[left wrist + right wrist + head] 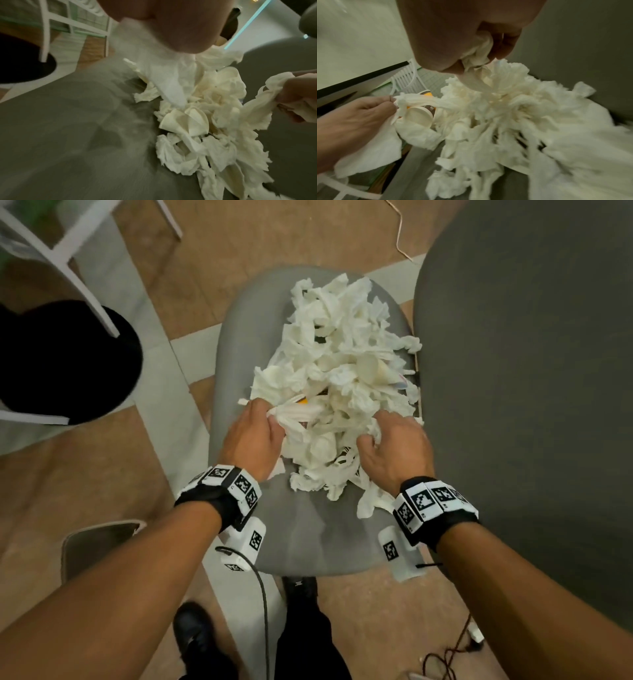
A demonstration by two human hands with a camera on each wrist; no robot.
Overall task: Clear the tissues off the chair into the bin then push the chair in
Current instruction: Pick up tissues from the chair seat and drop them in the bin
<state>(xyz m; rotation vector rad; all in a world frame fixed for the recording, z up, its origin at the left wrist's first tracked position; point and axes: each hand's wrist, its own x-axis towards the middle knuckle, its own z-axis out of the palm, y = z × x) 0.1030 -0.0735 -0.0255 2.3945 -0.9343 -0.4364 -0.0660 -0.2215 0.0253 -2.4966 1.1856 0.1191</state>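
Tissues: a heap of crumpled white paper tissues (342, 378) covers the centre and right of the grey padded chair seat (239, 344), mid-frame in the head view.
Left hand: the left hand (253, 436) pinches a twisted tissue at the heap's lower left edge.
Right hand: the right hand (394, 446) has its fingers curled round a wad at the heap's lower right.
Bin: round black bin (61, 361), left edge of frame.
Cup: a paper cup (419, 116) lies among the tissues.
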